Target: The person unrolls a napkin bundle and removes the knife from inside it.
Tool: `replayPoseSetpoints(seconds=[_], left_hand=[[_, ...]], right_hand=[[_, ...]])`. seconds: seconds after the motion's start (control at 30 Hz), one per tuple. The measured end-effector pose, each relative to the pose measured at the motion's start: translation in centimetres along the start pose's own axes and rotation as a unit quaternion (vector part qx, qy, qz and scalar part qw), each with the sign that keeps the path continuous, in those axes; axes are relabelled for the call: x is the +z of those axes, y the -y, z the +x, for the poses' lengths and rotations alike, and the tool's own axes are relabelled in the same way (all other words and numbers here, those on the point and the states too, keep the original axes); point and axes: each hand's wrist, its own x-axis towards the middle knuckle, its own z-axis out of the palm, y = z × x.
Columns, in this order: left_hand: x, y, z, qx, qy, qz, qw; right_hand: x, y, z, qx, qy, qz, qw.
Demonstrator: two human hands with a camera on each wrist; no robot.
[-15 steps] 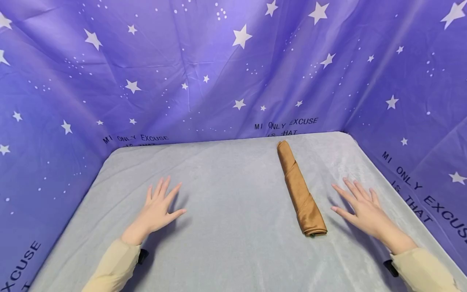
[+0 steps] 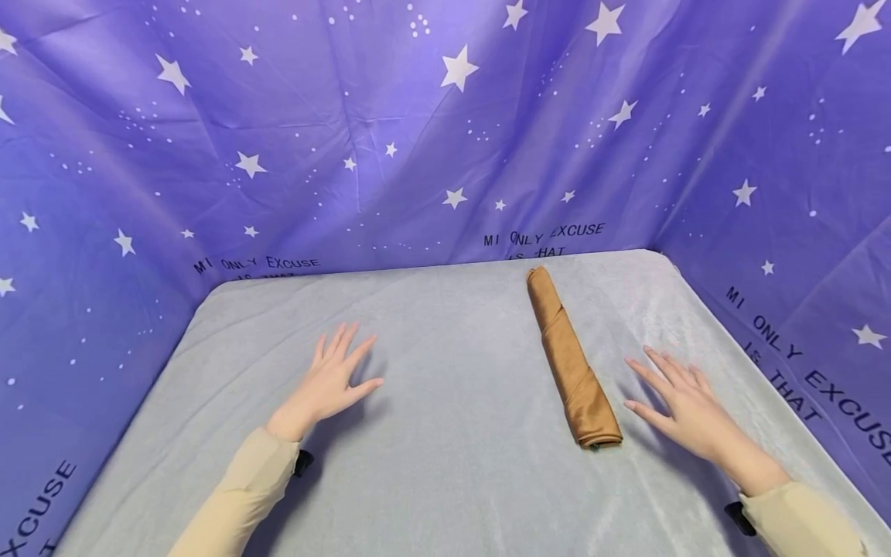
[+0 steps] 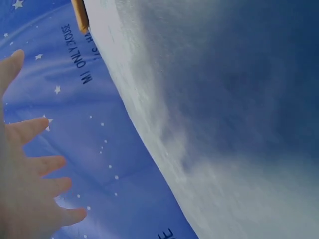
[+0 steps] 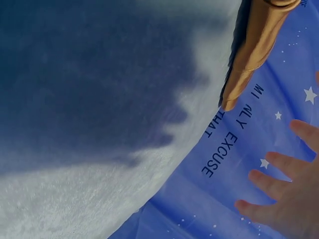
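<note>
A rolled-up length of shiny brown fabric [image 2: 572, 363] lies on the right half of the table, slanting from the back toward the front right. My right hand [image 2: 685, 406] hovers just to the right of its near end, fingers spread and holding nothing. Over the left half of the table is my left hand [image 2: 329, 383], likewise spread and bare, well apart from the roll. In the left wrist view only a tip of the brown roll [image 3: 79, 16] shows at the top. The right wrist view has the roll [image 4: 254, 50] at the upper right, beyond the fingers.
Grey plush cloth covers the table [image 2: 445, 480], which has rounded back corners. A purple curtain [image 2: 306, 100] with white stars and black lettering hangs behind it and along both sides. Beige sleeves [image 2: 240, 483] cover both forearms, with a small black device [image 2: 739, 518] under each wrist.
My left hand has moved to the right and slightly farther over the table. My right hand has shifted a little left, closer to the roll. The brown roll lies where it was.
</note>
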Motion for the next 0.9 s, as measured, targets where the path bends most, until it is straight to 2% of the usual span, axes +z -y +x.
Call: replayPoseSetpoints(seconds=[0.23,0.47,0.67,0.9], left_hand=[[0.9,-0.6,2.1,0.018,-0.019,-0.022,0.9994],[1.7,-1.5,4.5,0.054,-0.027,-0.015,0.9981],[2.4,-3.0,6.6,0.072,-0.028,-0.017,0.9969],[3.5,-5.5,9.0,0.112,-0.035,-0.016,0.993]], right_hand=[[0.3,0.6,0.0,-0.015,-0.017,0.01,1.0],[0.5,1.5,-0.1,-0.019,-0.026,0.023,0.999],[0.6,2.1,-0.3,-0.021,-0.034,0.042,0.998],[1.0,2.4,-0.3,-0.032,-0.048,0.052,0.997]])
